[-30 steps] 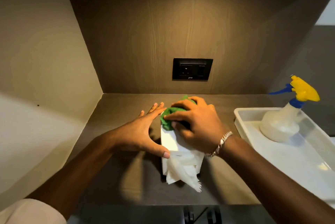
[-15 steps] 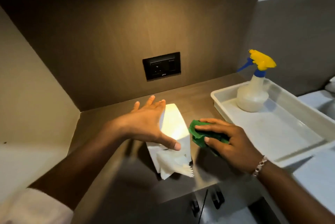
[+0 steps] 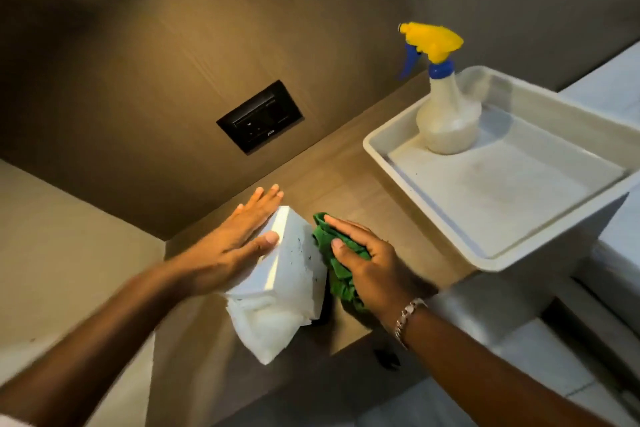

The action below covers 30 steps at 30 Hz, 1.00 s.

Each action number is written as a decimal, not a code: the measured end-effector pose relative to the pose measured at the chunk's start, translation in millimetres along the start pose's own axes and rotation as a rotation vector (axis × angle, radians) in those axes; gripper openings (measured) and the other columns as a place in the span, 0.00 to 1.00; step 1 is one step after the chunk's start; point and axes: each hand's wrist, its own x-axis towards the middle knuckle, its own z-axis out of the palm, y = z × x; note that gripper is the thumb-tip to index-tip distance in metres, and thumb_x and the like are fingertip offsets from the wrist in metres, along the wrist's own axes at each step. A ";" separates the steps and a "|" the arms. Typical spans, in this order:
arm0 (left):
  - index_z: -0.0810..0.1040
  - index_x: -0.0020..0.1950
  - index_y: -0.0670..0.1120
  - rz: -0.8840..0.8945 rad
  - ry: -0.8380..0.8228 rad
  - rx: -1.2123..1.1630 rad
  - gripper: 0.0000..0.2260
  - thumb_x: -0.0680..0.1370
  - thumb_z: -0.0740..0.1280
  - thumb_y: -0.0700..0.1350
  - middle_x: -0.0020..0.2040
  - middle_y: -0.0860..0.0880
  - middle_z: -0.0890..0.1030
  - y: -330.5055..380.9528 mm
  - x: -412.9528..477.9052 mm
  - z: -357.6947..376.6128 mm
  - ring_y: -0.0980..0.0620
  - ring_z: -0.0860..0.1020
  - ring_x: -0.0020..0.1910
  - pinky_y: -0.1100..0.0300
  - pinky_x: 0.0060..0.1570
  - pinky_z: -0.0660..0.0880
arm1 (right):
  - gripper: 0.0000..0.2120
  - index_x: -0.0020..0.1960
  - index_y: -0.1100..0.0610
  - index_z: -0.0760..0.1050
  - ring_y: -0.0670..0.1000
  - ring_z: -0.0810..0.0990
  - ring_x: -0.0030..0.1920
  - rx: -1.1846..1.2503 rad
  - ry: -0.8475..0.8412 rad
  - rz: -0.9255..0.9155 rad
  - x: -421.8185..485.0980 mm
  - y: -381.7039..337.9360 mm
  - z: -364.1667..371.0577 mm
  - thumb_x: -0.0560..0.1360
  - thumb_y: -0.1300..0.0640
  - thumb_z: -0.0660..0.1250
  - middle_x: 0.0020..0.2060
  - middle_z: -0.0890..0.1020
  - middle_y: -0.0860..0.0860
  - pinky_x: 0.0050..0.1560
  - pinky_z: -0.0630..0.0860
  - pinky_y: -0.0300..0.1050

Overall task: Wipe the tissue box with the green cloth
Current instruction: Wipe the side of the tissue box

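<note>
The white tissue box (image 3: 294, 260) stands on the brown shelf, with a tissue (image 3: 263, 326) hanging out of its near end. My left hand (image 3: 235, 246) lies flat against the box's left face, fingers stretched out and thumb at the top edge. The green cloth (image 3: 341, 274) is bunched against the box's right face. My right hand (image 3: 367, 271) grips the cloth and presses it to that side. Part of the cloth is hidden under my palm.
A white tray (image 3: 398, 170) sits on the shelf to the right, holding a spray bottle (image 3: 446, 115) with a yellow and blue trigger. A black wall socket (image 3: 259, 117) is on the back panel. The shelf's front edge (image 3: 346, 340) runs just below the box.
My right hand has carried the cloth from the box's top down to its right side. My left hand has flattened against the left face. The camera has tilted and swung left.
</note>
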 end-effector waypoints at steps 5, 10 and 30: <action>0.56 0.76 0.50 0.013 0.430 0.011 0.24 0.80 0.50 0.52 0.77 0.54 0.57 -4.5 1.5 37.9 0.60 0.52 0.76 0.50 0.75 0.54 | 0.16 0.64 0.41 0.75 0.43 0.75 0.59 -0.264 0.092 -0.037 1.8 -26.9 35.2 0.78 0.50 0.61 0.66 0.77 0.43 0.54 0.68 0.21; 0.54 0.77 0.47 0.012 0.394 0.059 0.25 0.80 0.47 0.53 0.78 0.51 0.55 -9.2 2.9 36.9 0.58 0.49 0.77 0.49 0.76 0.51 | 0.19 0.69 0.38 0.69 0.52 0.67 0.69 -0.388 0.042 -0.278 -37.0 -14.5 54.2 0.79 0.46 0.57 0.73 0.69 0.47 0.67 0.64 0.46; 0.54 0.77 0.47 0.007 0.429 0.077 0.24 0.80 0.49 0.49 0.78 0.51 0.55 -10.5 1.8 40.4 0.60 0.51 0.77 0.57 0.76 0.49 | 0.17 0.64 0.50 0.77 0.55 0.74 0.66 -0.347 0.327 -0.366 -40.1 23.0 63.6 0.78 0.52 0.61 0.67 0.77 0.53 0.68 0.68 0.60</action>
